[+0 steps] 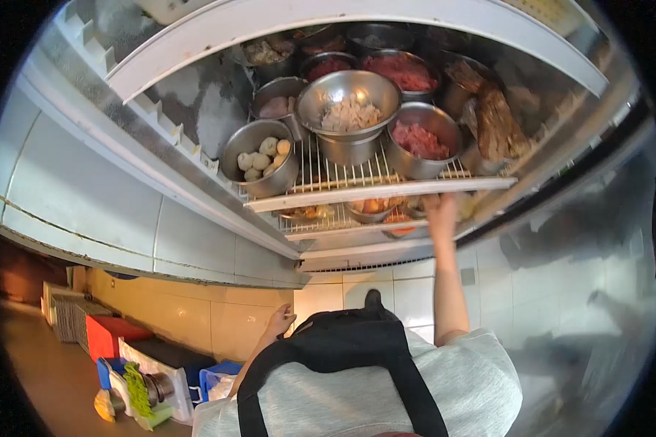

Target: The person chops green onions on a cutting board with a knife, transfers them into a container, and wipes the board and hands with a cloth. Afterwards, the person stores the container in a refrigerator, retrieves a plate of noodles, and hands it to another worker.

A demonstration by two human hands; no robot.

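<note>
My right hand (pixel 440 210) reaches into an open fridge just under the front edge of the wire shelf (pixel 386 195). Its fingertips are hidden there, so I cannot tell what it touches. Nearest below the shelf are bowls of food, one a metal bowl (pixel 372 213) with orange pieces. Low beside my body, my left hand (pixel 278 322) has its fingers curled in; whether anything is in them I cannot make out. Above my right hand stands a metal pot of red meat (pixel 421 141). Left of that, a metal bowl of pale chopped pieces (pixel 350 109) rests on another pot.
A pot of round whitish balls (pixel 262 159) stands at the shelf's left. A brown wrapped bundle (pixel 494 120) leans at the right, and several more meat pots fill the back. On the floor are a red box (pixel 109 335) and leafy greens (pixel 136 388).
</note>
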